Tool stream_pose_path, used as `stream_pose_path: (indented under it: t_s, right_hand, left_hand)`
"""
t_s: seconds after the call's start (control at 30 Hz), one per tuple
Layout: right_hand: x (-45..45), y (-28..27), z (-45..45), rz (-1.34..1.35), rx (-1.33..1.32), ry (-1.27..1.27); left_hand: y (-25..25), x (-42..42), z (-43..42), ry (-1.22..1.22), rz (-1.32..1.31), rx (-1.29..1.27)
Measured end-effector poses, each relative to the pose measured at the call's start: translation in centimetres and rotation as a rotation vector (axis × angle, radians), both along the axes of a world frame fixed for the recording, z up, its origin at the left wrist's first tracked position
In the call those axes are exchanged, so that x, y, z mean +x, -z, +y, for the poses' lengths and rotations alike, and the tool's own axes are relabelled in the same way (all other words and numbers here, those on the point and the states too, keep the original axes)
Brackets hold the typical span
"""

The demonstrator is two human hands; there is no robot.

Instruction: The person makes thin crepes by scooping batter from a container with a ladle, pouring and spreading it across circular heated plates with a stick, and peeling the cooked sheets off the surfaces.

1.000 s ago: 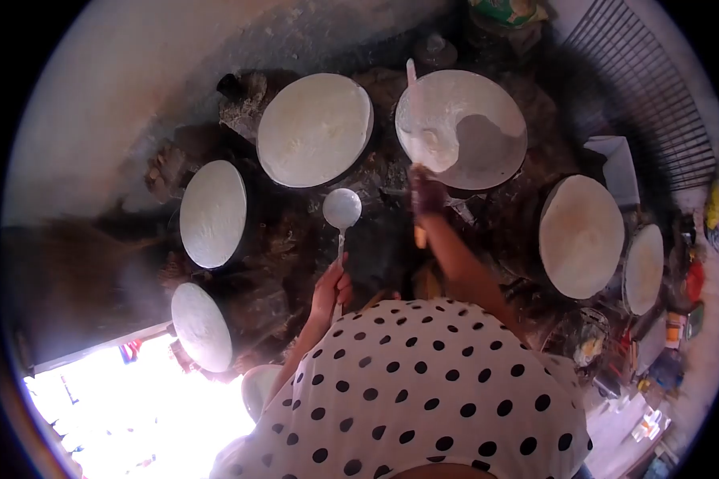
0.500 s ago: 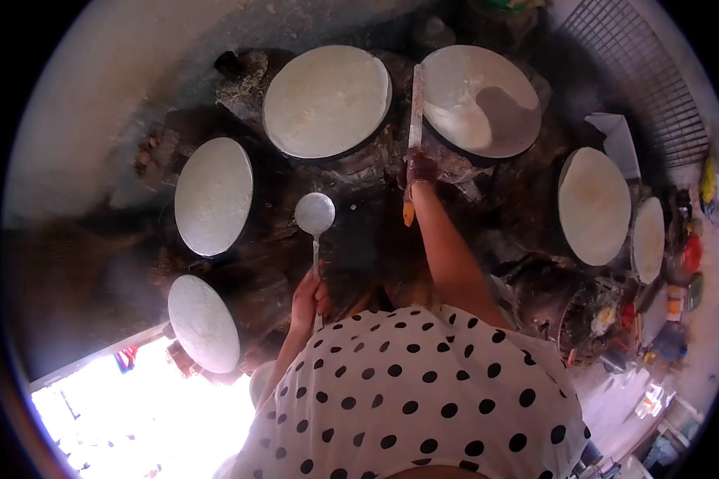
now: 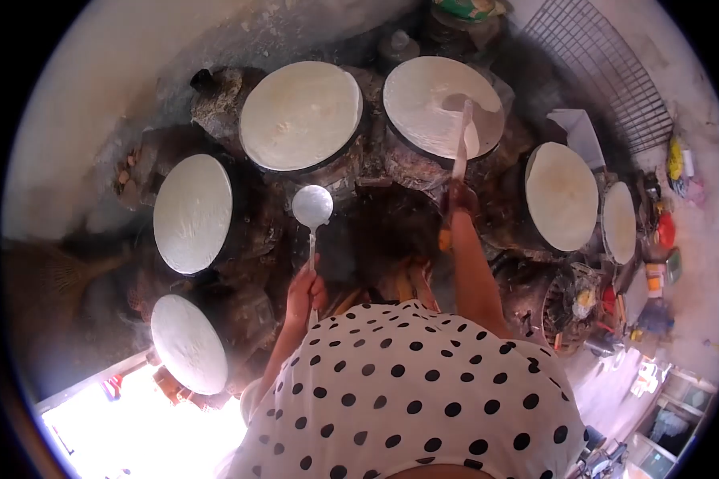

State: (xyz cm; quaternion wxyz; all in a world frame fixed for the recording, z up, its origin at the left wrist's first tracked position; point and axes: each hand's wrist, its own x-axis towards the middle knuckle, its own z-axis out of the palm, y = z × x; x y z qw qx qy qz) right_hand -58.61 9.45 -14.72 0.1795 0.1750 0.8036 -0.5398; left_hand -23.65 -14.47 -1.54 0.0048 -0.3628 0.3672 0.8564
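My left hand [image 3: 306,294] is closed around the handle of a metal ladle [image 3: 312,206], its round whitish bowl pointing forward. In my right hand [image 3: 460,199], partly covered by something dark, is a long flat spatula [image 3: 462,148] with an orange-brown handle end. Its blade lies over the front right part of the back right griddle [image 3: 423,96]. Pale batter coats much of that round griddle, with a darker grey patch beside the blade tip. Left of it stands another griddle [image 3: 299,116], covered by a pale layer.
More pale-covered round griddles curve around me: two on the left [image 3: 192,214], [image 3: 188,343] and two on the right [image 3: 561,195], [image 3: 619,223]. A white container [image 3: 579,137] stands behind the right ones. A wire grid [image 3: 603,72] leans at the wall. A broom [image 3: 68,267] lies far left.
My right hand has swung the spatula from the back right griddle's left edge across to its right front. The grey patch there looks smaller. The ladle stays in my left hand; the view has shifted.
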Motion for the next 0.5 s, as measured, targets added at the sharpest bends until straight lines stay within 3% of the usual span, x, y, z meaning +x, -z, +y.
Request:
stream_pose_path:
  t_s: [0.2, 0.23, 0.27, 0.3, 0.37, 0.43, 0.5]
  right_hand:
    - [3.5, -3.3, -2.8, -0.340, -0.420, -0.053]
    - [2.1, 3.1, -0.4, -0.159, -0.236, -0.181]
    - [0.9, 5.5, 2.3, -0.162, -0.243, -0.172]
    - [-0.2, 7.3, 5.1, 0.138, -0.024, -0.277]
    - [-2.3, 8.2, 9.2, 0.435, 0.207, -0.360]
    - [-5.2, 7.9, 11.5, 0.504, 0.627, -0.482]
    - [-6.3, 5.7, 9.7, 0.547, 0.747, -0.558]
  left_hand:
    - [-1.6, -3.2, 0.6, 0.040, -0.019, -0.003]
    - [-2.3, -3.6, 0.9, 0.027, -0.020, -0.019]
    - [-2.7, -4.0, 1.2, 0.015, -0.025, -0.032]
    - [-2.8, -4.3, 1.4, 0.026, -0.030, -0.034]
    - [-2.8, -5.3, 1.8, -0.015, 0.006, 0.009]
    - [-3.0, -6.6, 2.5, 0.008, 0.011, -0.001]
    - [-2.9, -7.9, 3.3, 0.023, 0.007, -0.009]
